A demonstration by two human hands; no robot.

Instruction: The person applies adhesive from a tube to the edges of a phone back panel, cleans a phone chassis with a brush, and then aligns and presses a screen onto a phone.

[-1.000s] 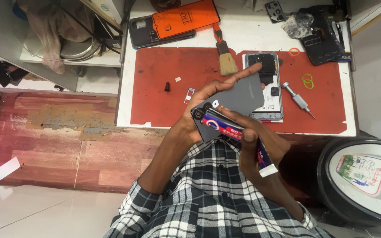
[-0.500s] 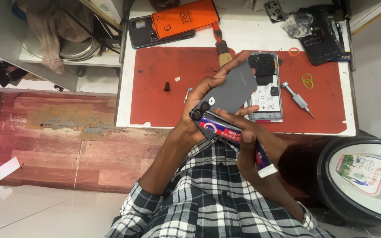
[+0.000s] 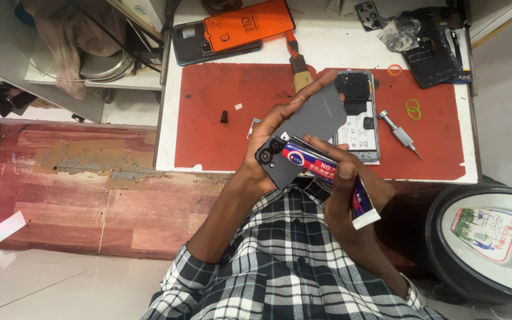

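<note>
Right now the left hand (image 3: 268, 133) grips a grey phone back cover (image 3: 306, 127) by its edges, tilted above the near edge of the red mat (image 3: 220, 101). Across the cover, the right hand (image 3: 342, 178) curls closed around a glue tube (image 3: 327, 172). Just beyond the cover, an opened phone (image 3: 362, 127) lies on the mat.

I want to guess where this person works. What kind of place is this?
Most likely a phone repair bench. An opened phone lies on a red work mat beside a small screwdriver, and the left hand holds a grey back cover.
</note>
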